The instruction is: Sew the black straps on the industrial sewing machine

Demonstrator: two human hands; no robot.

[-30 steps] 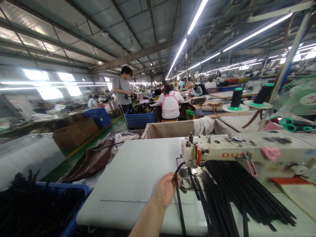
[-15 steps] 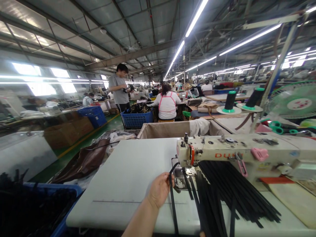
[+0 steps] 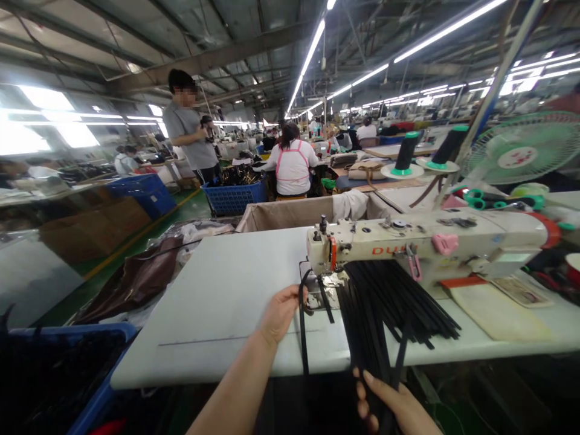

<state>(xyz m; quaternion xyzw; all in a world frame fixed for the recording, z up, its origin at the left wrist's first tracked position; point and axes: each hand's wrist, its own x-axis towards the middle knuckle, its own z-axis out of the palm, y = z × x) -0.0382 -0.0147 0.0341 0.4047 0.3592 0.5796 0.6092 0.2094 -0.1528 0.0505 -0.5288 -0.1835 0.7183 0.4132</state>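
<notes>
My left hand (image 3: 280, 311) is closed at the left of the sewing machine (image 3: 385, 241), its fingers pinching a narrow black strap (image 3: 303, 335). That strap arcs up toward the needle area and hangs down over the table's front edge. At the table edge my right hand (image 3: 387, 399) is closed around black strips (image 3: 369, 338) that hang from the tabletop. A wider fan of black strips (image 3: 408, 296) lies beneath the machine arm. A short black strip end (image 3: 326, 300) rests by the presser foot, apart from both hands.
The white table (image 3: 217, 290) extends left of the machine. A blue crate (image 3: 104, 338) of dark material stands lower left. Thread cones (image 3: 406, 154) and a green fan (image 3: 519, 151) are at the right. A fabric-lined bin (image 3: 285, 211) sits behind the table; two people are beyond it.
The view has tilted down and shifted right. My right hand, barely visible earlier, now shows on the black strips at the table edge. My left hand still pinches its strap beside the machine.
</notes>
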